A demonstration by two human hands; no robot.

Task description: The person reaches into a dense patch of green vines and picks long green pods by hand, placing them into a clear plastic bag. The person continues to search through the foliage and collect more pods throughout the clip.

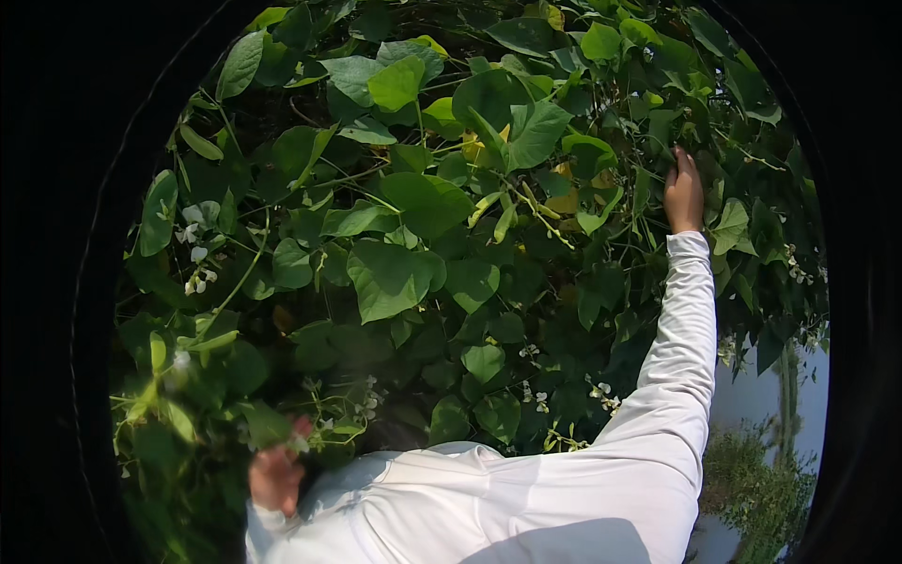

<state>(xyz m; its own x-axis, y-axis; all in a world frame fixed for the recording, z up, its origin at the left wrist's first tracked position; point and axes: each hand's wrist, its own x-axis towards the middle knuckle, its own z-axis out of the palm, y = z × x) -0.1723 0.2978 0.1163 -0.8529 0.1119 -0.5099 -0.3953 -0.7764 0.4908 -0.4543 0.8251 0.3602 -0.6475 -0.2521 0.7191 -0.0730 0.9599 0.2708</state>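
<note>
A dense climbing bean vine with broad green leaves rises before me. My right hand reaches up into the leaves at the upper right; its fingertips are partly lost in the foliage, so what they touch is hidden. Left of it hangs a cluster of flat green bean pods. My left hand is low at the left, blurred, close to a leaf and a sprig of white flowers. Whether it grips anything is unclear. Beyond it are several more pods, also blurred.
A single flat pod hangs at the upper left, above white blossoms. Tangled stems cross among the leaves. My white long sleeve passes in front of the vine. Lower right, a leafy shrub stands farther off.
</note>
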